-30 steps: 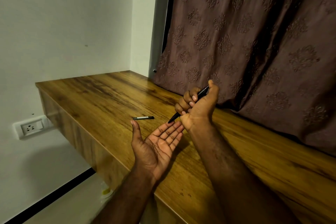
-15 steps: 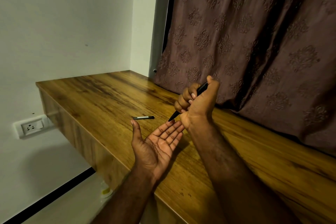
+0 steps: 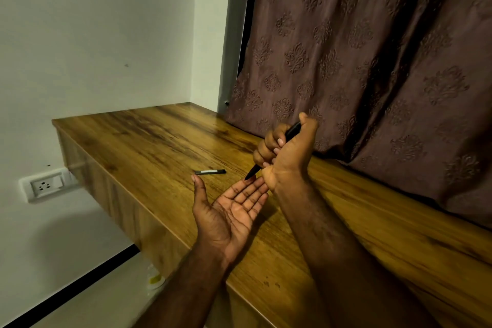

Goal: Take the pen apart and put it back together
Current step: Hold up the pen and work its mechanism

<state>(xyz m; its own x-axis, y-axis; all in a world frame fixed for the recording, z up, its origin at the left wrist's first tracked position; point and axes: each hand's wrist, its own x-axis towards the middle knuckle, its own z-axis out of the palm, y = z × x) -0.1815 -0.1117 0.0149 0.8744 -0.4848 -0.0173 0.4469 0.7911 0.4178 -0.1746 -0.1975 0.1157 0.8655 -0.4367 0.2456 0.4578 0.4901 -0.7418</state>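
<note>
Desk: your wooden desk (image 3: 133, 141) runs from the white wall on the left towards the near right corner of the view, its top brown and streaked with dark grain.
Backdrop: a brown curtain (image 3: 372, 61) with an embossed floral pattern hangs along the far side of the desk and comes down to the desktop; a pale frame strip (image 3: 234, 34) shows at its left edge.
Wall: the plain white wall (image 3: 93, 21) carries a white socket plate (image 3: 44, 185), set left of the desk and below the level of its top.
Right hand: your right hand (image 3: 286, 154) is raised above the desk, palm side towards you, fingers curled round the black pen (image 3: 291, 131) and thumb stretched up beside its upper end.
Pen: the black pen slants through that fist, upper end by the thumb tip, pointed end down and to the left, coming out below the little finger.
Left hand: your left hand (image 3: 231, 210) lies open, palm up, fingers straight and together, thumb spread to the left; it holds nothing.
Tip: the pen's point sits right at your left fingertips (image 3: 254, 185); whether it touches them cannot be told from this view.
Loose piece: a short dark pen piece (image 3: 210, 172) with a pale band lies flat on the desk, just beyond your left thumb, apart from both hands.
Floor: a small yellowish object (image 3: 154, 278) sits on the floor by the desk's near side, too blurred to name.
</note>
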